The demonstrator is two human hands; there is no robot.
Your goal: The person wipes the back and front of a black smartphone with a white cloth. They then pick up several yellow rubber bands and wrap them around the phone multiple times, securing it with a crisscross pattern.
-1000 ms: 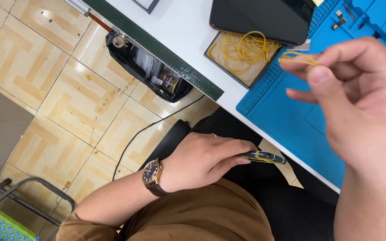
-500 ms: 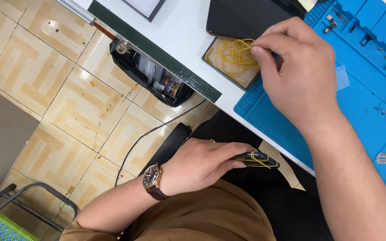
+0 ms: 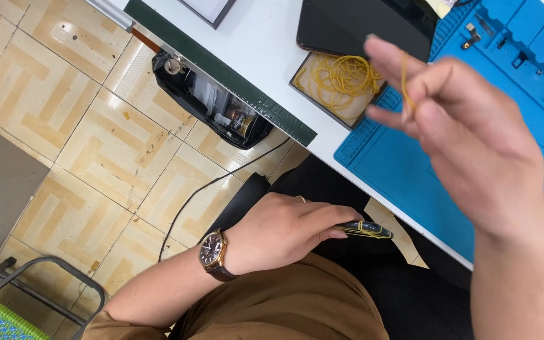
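Head view: yellow rubber band (image 3: 405, 82) now pinched in right hand (image 3: 473, 138), lifted clear of band tray (image 3: 341, 79) it was reaching into 0.5 s ago. Left hand (image 3: 284, 230) below it stays closed around dark banded device (image 3: 363, 230) at lap. Blue mat (image 3: 410, 170) under right hand.

Single head view, looking steeply down, close over lap, white table edge (image 3: 272, 56), tiled floor (image 3: 70, 151).

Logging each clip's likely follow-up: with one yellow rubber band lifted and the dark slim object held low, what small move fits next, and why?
Probably bring the right hand, pinching a thin yellow rubber band, down toward the dark slim bundle gripped by the left hand. That bundle already carries a yellow band, and the hands are apart.
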